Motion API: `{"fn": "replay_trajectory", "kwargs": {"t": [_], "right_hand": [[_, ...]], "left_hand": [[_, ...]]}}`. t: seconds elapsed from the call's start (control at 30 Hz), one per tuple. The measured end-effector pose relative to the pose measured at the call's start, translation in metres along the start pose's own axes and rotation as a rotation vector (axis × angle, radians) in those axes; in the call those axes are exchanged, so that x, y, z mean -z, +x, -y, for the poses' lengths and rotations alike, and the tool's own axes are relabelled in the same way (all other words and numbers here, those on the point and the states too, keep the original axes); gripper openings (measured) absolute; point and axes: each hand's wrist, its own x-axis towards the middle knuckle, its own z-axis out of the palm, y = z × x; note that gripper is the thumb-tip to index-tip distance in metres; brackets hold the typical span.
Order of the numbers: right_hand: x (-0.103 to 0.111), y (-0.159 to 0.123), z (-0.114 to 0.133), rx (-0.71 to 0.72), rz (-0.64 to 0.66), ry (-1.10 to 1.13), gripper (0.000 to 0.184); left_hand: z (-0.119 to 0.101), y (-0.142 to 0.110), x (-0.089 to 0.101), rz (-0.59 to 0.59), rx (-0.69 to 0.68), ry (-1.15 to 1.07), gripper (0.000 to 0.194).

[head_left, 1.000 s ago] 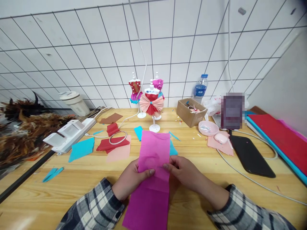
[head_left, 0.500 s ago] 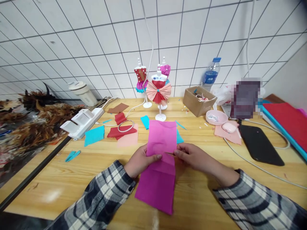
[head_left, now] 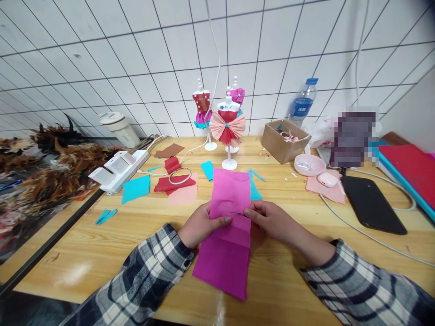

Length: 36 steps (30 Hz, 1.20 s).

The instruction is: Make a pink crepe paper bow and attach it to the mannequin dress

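A long strip of magenta crepe paper (head_left: 222,267) stands between my hands, its upper part lighter and creased. My left hand (head_left: 205,224) is closed on its left edge, thumb lying across the front. On the right edge, my right hand (head_left: 267,217) pinches the paper between thumb and fingers. A thin dark line like a tear runs inward from the right thumb toward the middle of the strip. Just behind the strip's top stands a small white mannequin (head_left: 229,105) wearing a red paper dress with a pink pleated bow (head_left: 219,129).
Two more dressed mannequins stand behind. Blue paper (head_left: 136,189), red paper (head_left: 175,183) and a power strip (head_left: 120,170) lie left. At right are a cardboard box (head_left: 283,140), water bottle (head_left: 302,104), pink dish (head_left: 310,165) and black phone (head_left: 372,203). Feathers (head_left: 68,158) fill the far left.
The camera view has tilted down and turned left. A dark tear-like line has appeared across the strip beside my right thumb and grown longer. Both hands keep hold of the paper.
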Motion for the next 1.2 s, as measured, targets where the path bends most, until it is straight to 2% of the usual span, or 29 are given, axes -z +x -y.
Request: {"fn": "replay_trajectory", "kwargs": {"t": [0.43, 0.87, 1.03, 1.2], "right_hand": [[-0.0068, 0.0029, -0.0019, -0.032, -0.031, 0.141, 0.038], [-0.004, 0.0011, -0.0032, -0.011, 0.045, 0.135, 0.039], [-0.0066, 0.003, -0.0013, 0.012, -0.036, 0.028, 0.033], [-0.0081, 0.004, 0.0021, 0.03, -0.052, -0.002, 0.033]], "left_hand": [[0.0028, 0.0003, 0.0021, 0.036, -0.058, 0.047, 0.034], [0.0024, -0.0001, 0.0012, 0.047, -0.093, 0.08, 0.038], [0.0047, 0.0004, 0.0001, 0.039, -0.109, 0.109, 0.038], [0.0037, 0.0003, -0.002, 0.028, -0.132, 0.128, 0.037]]}}
